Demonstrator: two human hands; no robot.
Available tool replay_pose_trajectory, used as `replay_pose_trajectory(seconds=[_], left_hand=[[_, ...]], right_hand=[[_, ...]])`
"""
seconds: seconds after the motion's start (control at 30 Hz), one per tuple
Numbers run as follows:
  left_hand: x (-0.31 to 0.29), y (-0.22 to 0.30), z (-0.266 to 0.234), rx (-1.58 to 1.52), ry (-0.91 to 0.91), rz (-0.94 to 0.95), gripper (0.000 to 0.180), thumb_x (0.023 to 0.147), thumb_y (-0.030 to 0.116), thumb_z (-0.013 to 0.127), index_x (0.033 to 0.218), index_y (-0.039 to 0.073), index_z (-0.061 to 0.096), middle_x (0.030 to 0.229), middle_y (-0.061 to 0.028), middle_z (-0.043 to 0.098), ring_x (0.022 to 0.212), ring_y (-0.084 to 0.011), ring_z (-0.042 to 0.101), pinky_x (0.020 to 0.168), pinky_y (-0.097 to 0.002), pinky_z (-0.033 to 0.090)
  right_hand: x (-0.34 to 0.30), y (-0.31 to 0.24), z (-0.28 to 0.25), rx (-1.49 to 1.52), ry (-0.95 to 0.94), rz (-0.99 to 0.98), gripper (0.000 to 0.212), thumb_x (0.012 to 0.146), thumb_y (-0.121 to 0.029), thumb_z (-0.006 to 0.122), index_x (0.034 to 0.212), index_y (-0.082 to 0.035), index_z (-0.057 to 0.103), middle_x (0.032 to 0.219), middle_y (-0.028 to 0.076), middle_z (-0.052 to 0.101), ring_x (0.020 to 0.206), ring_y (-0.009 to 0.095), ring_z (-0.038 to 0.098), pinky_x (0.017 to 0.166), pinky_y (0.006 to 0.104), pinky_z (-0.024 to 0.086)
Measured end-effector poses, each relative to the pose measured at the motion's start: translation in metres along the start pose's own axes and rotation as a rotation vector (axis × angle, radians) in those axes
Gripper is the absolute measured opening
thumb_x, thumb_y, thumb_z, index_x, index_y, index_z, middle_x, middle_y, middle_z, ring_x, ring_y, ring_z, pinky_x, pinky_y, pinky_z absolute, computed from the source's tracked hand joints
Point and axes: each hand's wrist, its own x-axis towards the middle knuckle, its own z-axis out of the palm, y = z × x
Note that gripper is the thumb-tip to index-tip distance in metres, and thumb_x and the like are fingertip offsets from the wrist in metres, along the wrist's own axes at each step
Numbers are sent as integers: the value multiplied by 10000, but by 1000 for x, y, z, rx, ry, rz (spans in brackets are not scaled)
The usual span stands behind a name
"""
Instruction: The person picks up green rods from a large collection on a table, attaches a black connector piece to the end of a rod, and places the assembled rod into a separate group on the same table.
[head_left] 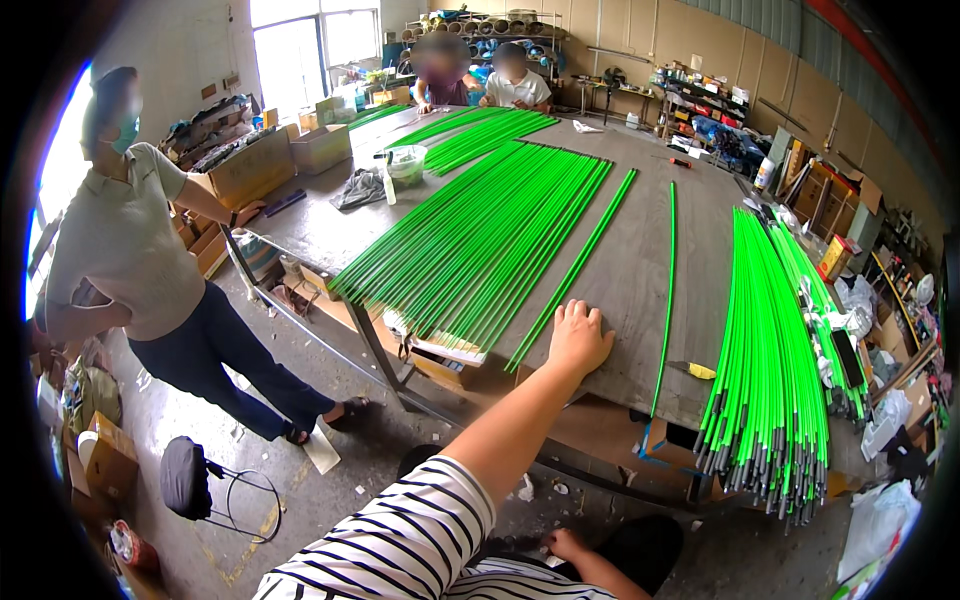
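My left hand rests palm down on the near part of the grey table, its fingers slightly bent and apart, holding nothing I can see. Just left of it lies a narrow strip of green rods. A single green rod lies to its right. Further left, many green rods with dark ends are spread side by side. My right hand is low by my lap, away from the table; its fingers are too small and partly hidden to read.
A thick pile of green rods with black ends overhangs the table's right front. A yellow-handled tool lies beside it. A person stands left, touching the table; two people sit at its far end. A stool stands lower left.
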Motion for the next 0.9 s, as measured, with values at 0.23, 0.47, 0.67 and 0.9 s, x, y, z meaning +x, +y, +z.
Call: replay_pose_trajectory(seconds=[0.23, 0.47, 0.67, 0.9], left_hand=[[0, 1, 0, 8, 9, -1, 396, 757, 325, 580, 1027, 36, 565, 1106, -130, 479, 1143, -269, 373, 996, -404, 249], [0, -2, 1, 5, 15, 5, 387, 755, 322, 582, 1011, 31, 573, 1092, -130, 484, 1133, -268, 380, 990, -404, 254], [0, 0, 3, -3, 54, 21, 376, 752, 318, 587, 989, 26, 577, 1077, -132, 490, 1116, -267, 391, 984, -406, 259], [0, 1, 2, 5, 56, 21, 377, 751, 321, 588, 985, 25, 580, 1077, -129, 493, 1109, -264, 400, 980, -402, 264]], right_hand=[[1, 0, 6, -124, -74, 5, 284, 788, -346, 551, 860, -99, 672, 772, 75, 661, 723, 221, 633, 704, 356, 480], [-11, -19, -9, -140, -19, 28, 258, 774, -345, 555, 860, -133, 675, 821, 68, 660, 774, 236, 629, 713, 364, 478], [-14, -16, -11, -166, -81, 2, 278, 774, -347, 540, 849, -115, 672, 788, 85, 655, 766, 253, 626, 713, 367, 475], [-13, -14, -10, -233, -187, 49, 313, 778, -377, 553, 797, -87, 669, 769, 90, 654, 747, 256, 625, 701, 369, 475]])
